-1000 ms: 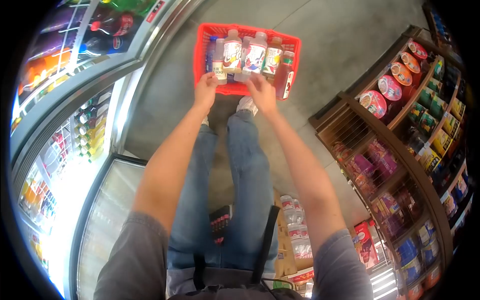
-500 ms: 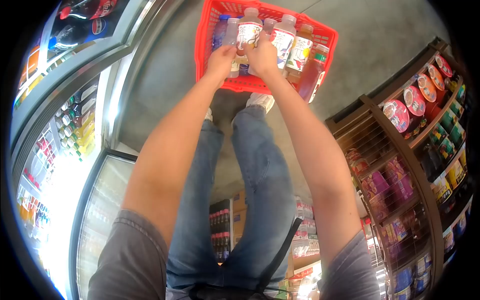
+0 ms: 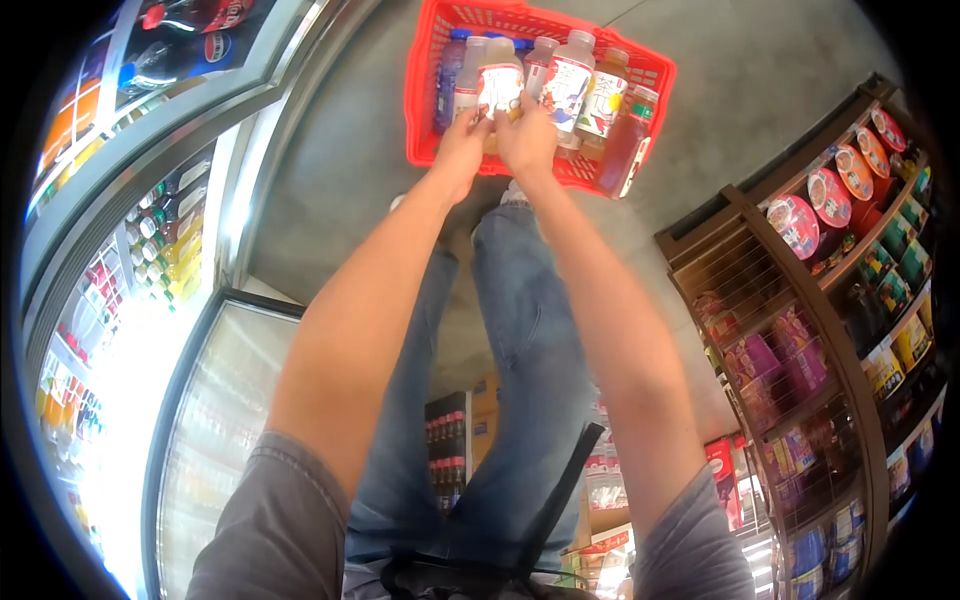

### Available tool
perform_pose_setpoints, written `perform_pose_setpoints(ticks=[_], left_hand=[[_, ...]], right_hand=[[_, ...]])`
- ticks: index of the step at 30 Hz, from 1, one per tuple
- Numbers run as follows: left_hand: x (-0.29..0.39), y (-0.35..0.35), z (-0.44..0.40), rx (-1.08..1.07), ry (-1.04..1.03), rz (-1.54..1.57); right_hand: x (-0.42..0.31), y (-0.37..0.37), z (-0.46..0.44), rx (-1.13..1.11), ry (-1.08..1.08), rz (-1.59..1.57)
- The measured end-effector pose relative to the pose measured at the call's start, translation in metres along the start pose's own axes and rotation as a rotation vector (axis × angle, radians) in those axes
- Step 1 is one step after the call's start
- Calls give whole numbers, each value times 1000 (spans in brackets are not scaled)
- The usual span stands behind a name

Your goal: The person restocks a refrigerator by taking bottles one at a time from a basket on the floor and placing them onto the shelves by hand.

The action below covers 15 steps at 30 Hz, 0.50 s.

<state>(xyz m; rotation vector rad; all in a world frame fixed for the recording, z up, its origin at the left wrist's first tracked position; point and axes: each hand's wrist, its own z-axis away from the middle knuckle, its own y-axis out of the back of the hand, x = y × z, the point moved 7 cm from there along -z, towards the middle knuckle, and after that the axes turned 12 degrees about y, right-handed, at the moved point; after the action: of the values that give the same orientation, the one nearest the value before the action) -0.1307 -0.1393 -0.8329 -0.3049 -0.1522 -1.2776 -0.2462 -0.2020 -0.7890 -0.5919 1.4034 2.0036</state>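
A drink bottle (image 3: 500,88) with a white label and pale cap stands tilted at the near side of a red plastic basket (image 3: 425,150). My left hand (image 3: 463,152) is closed at its lower left side, fingertips pinched against it. From the right, my right hand (image 3: 528,140) grips its lower part, thumb toward the left hand. Just right of them are a similar bottle with a purple-patterned label (image 3: 568,82), a tea bottle with a yellow-marked label (image 3: 606,98) and a reddish-brown drink bottle (image 3: 627,145). Blue-wrapped bottles (image 3: 447,85) sit at the basket's left.
On the left, a lit drinks cooler (image 3: 160,240) has its glass door (image 3: 225,400) swung open near my left arm. A brown wire shelf (image 3: 770,350) with snacks and cup noodles (image 3: 793,226) stands right. Cartons and packed bottles (image 3: 447,445) are behind my legs.
The held bottle and both my hands have come slightly down toward me. The hands now sit lower on the bottle, showing more of its label. The basket appears shifted a little right.
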Motion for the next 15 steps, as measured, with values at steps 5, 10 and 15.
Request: perform_pose_setpoints(ticks=[5,10,15], left_hand=[[-10,9,80,51,-63,-74],[17,6,211,56,44,80],[66,-10,347,-117,-99,-42]], right_hand=[[-35,41,54,-72,-68,-174],[-93,99,117,-43,-7,-269],[-185,185,172,-28,52,-457]])
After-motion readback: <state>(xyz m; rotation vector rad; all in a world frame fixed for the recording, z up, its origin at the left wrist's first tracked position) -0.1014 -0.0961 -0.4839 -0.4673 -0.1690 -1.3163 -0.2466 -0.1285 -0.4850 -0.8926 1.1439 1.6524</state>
